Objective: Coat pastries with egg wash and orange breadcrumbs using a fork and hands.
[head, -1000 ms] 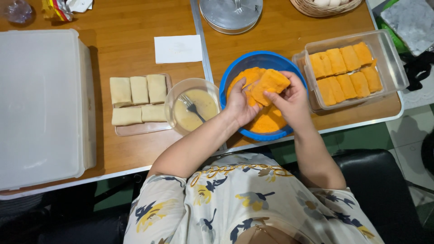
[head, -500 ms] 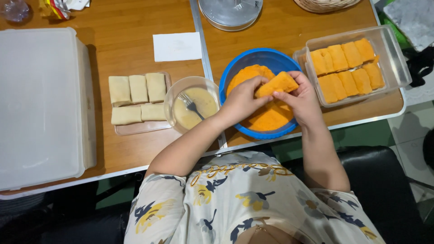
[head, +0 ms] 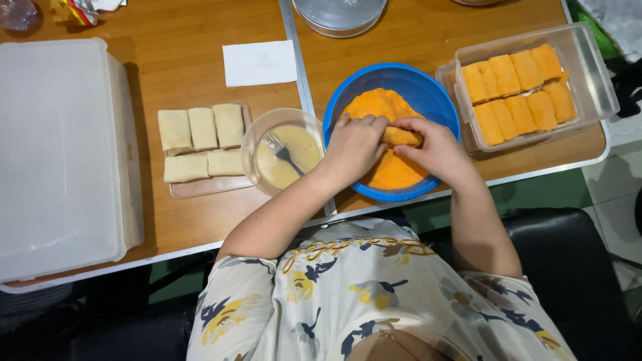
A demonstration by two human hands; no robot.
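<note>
Both hands are now pressing lower: the left hand [head: 354,144] and right hand [head: 435,148] are clamping their grip on the crumbed roll [head: 401,137], lying crosswise between them over the blue crumb bowl [head: 428,87].

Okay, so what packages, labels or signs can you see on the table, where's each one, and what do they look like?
Snack wrapper: far left corner of the table, crumpled, yellow and red.
Clear plastic bag: beside that wrapper at the far left edge, scrunched, see-through.
White paper slip: flat behind the glass bowl, rectangular, plain white.
No screens or signs in view.
</note>
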